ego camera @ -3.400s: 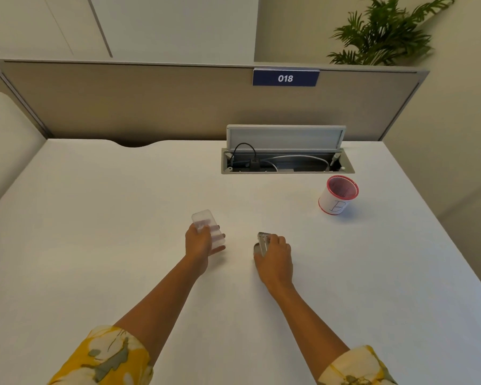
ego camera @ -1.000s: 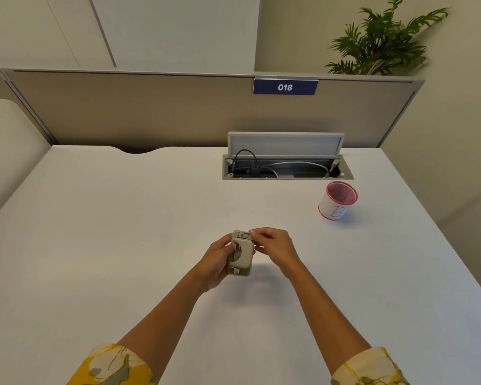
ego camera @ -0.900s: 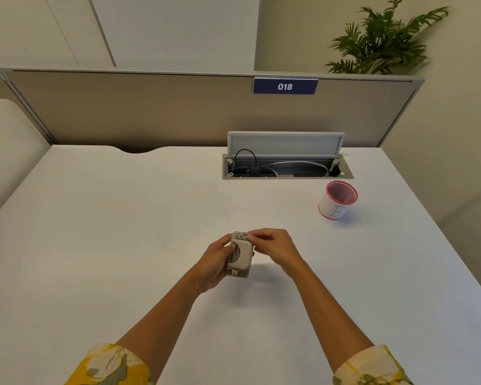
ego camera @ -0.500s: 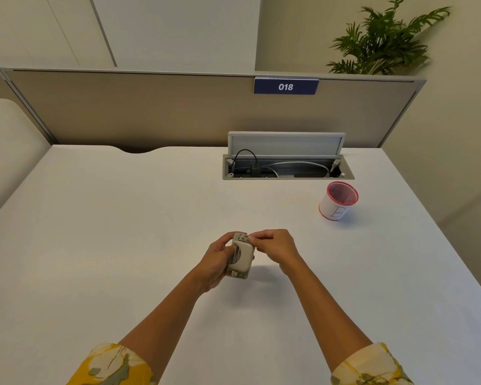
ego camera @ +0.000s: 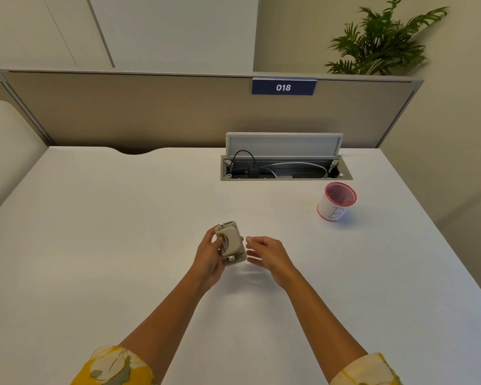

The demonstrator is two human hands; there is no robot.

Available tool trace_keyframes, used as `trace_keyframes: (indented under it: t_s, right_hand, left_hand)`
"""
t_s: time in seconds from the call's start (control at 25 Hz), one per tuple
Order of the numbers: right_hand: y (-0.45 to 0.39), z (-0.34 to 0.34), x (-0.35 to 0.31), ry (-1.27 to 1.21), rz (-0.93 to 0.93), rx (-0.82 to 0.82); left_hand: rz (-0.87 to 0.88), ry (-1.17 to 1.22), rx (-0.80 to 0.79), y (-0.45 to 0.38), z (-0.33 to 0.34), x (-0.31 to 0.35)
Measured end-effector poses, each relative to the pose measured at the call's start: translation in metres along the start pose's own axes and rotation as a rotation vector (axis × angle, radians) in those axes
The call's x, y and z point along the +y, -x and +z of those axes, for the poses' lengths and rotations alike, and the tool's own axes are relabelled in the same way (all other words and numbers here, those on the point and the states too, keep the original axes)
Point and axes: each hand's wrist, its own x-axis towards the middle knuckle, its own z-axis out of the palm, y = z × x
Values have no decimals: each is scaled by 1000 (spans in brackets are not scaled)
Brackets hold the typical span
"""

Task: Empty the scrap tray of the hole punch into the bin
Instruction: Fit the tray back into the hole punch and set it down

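The left hand (ego camera: pixel 210 257) has its fingers wrapped round a small beige hole punch (ego camera: pixel 230 243), holding it upright just above the white counter (ego camera: pixel 95 232), probably so its base faces the other hand. The right hand (ego camera: pixel 267 252) hovers just beside it, fingers loosely spread and gripping nothing, apart from the punch. I cannot tell whether the scrap tray is on or off. The red-rimmed mesh bin (ego camera: pixel 336 202) stands well beyond the right fingers.

Beige hole punch (ego camera: pixel 229 243) held upright above table, red-rimmed white bin (ego camera: pixel 336 202) well right
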Motion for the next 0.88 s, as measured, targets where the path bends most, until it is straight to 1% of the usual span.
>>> trace_keyframes:
  t_s: [0.08, 0.16, 0.32, 0.6, 0.72, 0.8, 0.88]
  right_hand:
    - [4, 5, 9, -54, 42, -79]
    - [7, 11, 14, -87, 25, -106]
    - [7, 19, 16, -83, -36, -34]
    - [3, 21, 18, -35, -65, 105]
    - [1, 18, 14, -31, -30, 59]
    - [-1, 13, 9, -75, 17, 7]
    - [-3, 6, 5, -134, 70, 4]
  left_hand:
    - [12, 34, 27, -2, -2, 3]
    - [8, 41, 42, -4, -3, 3]
    - [22, 48, 56, -5, -3, 3]
    - [51, 90, 48, -6, -2, 0]
    - [45, 115, 58, -4, -3, 0]
    - [15, 154, 85, -2, -6, 2]
    - [-29, 163, 89, 0, -7, 4]
